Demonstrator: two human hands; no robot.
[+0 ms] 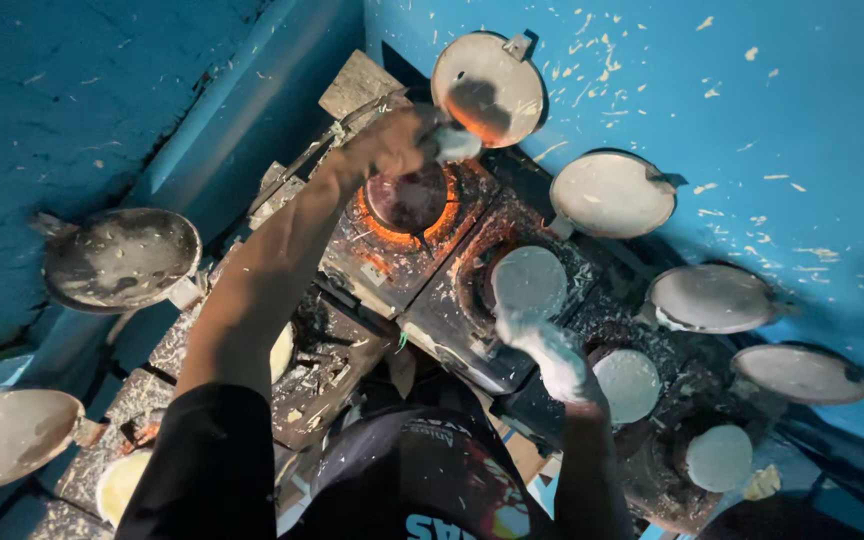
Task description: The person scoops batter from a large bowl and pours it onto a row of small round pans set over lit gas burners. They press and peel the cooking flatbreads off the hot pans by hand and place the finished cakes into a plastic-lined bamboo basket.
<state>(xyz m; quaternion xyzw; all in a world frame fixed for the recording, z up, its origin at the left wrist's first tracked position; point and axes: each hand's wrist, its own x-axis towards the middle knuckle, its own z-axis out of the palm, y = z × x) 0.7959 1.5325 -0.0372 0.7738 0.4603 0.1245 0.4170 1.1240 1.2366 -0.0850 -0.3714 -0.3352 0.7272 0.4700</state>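
My left hand [392, 140] reaches far forward and grips a whitish wrapped handle [454, 143] of a raised round lid [487, 88]. Just below it sits a dark round hot plate [407, 200] ringed by an orange glow. My right hand [550, 352], coated in white batter or flour, has its fingertips at the near edge of a white round disc [529, 283] lying on the neighbouring plate. Whether those fingers pinch the disc is unclear. Both forearms are bare, with a dark sleeve at my left shoulder.
More open round lids stand along the blue wall on the right [612, 193] [712, 298] [802, 372] and on the left [120, 258] [7, 435]. Further white discs [629, 385] [719, 457] lie on plates at lower right. Crumbs and splatter cover the stove top [332, 350].
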